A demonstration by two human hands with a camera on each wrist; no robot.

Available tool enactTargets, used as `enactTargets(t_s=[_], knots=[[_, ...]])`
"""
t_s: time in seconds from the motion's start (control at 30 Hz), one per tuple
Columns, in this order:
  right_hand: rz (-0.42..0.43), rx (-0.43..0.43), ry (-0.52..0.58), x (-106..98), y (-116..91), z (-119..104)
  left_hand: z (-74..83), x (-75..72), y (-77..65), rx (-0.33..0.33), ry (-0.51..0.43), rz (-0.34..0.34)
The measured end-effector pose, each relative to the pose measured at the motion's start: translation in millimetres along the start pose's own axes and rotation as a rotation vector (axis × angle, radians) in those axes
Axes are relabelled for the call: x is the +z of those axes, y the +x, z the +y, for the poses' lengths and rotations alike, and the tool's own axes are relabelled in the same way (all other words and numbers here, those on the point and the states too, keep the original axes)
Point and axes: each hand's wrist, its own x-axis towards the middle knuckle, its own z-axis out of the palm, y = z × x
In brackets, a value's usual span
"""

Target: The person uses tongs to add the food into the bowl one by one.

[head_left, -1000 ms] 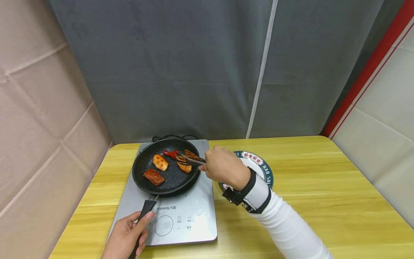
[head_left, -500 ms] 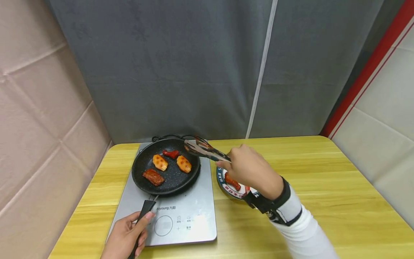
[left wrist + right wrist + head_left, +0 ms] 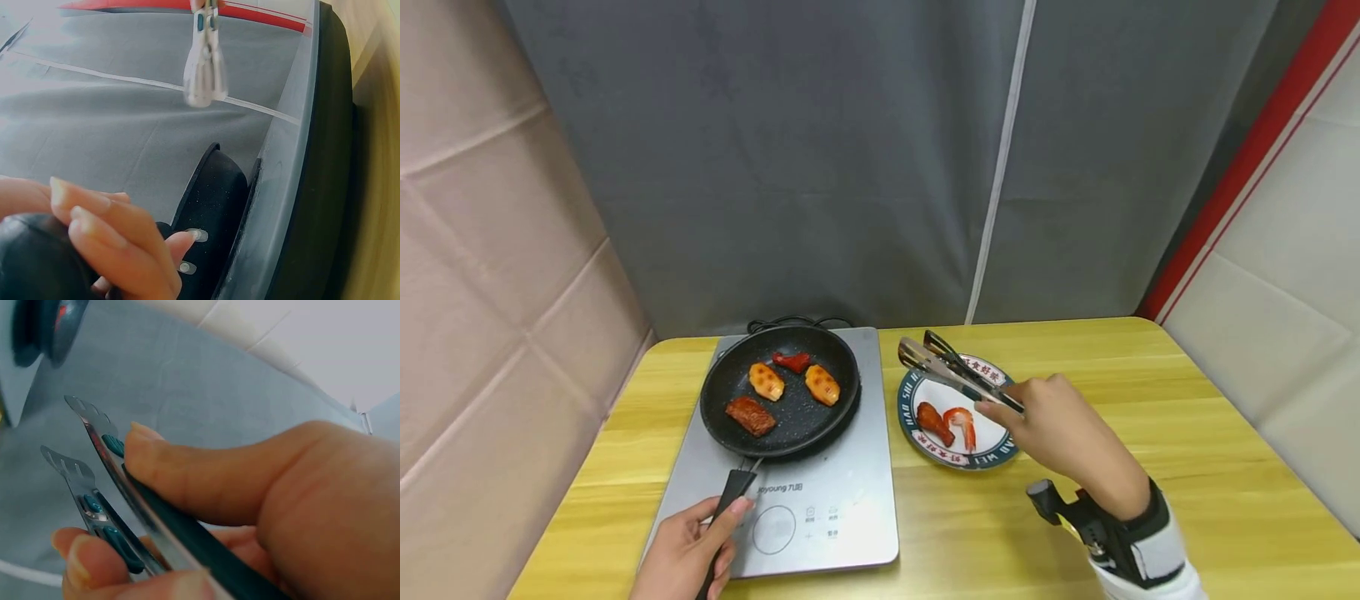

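Observation:
My left hand (image 3: 688, 546) grips the black handle (image 3: 724, 508) of a frying pan (image 3: 805, 425). In the pan lie two yellow-orange spotted pieces (image 3: 767, 381), a reddish-brown slab like meat (image 3: 750, 416) and a small red piece (image 3: 792, 362). My right hand (image 3: 1063, 429) holds metal tongs (image 3: 958, 372) with dark green grips, over the far part of a round plate (image 3: 912, 429). The tong tips stand apart, and nothing shows between them in the right wrist view. On the plate rest a drumstick (image 3: 934, 423) and a shrimp (image 3: 962, 427).
Under the pan is a silver induction cooktop (image 3: 857, 533) on a wooden table (image 3: 1150, 433). Black cable (image 3: 793, 320) lies behind it. A grey curtain (image 3: 820, 167) closes the back, with pale panels (image 3: 497, 333) at the sides.
My right hand has drawn the tongs out of the pan and rightward over the plate, uncovering the drumstick and shrimp. The pan's pieces stay about where they were. My left hand keeps the handle.

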Motion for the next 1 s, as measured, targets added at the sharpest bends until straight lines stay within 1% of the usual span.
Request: enactTargets(t_s=[0.17,0.27,0.37,0.57,0.77,1.0], knots=[[-0.030,0.041,-0.010,10,-11,19,2.5,-1.4,-0.1,0.008,0.018,-0.017],[-0.037,0.041,-0.002,16,-14,26,4.0,-2.2,-0.2,0.018,0.039,-0.022],[-0.053,0.044,0.013,22,-16,32,3.9,-1.9,-0.5,0.022,0.033,-0.024],[-0.106,0.065,0.047,32,-17,38,2.5,-1.2,-2.2,0.015,0.013,-0.017],[-0.136,0.103,0.048,40,-16,41,2.7,-0.6,-2.0,0.008,0.016,-0.004],[-0.135,0.062,0.064,47,-14,42,2.2,-0.8,-1.7,0.003,0.012,-0.017]])
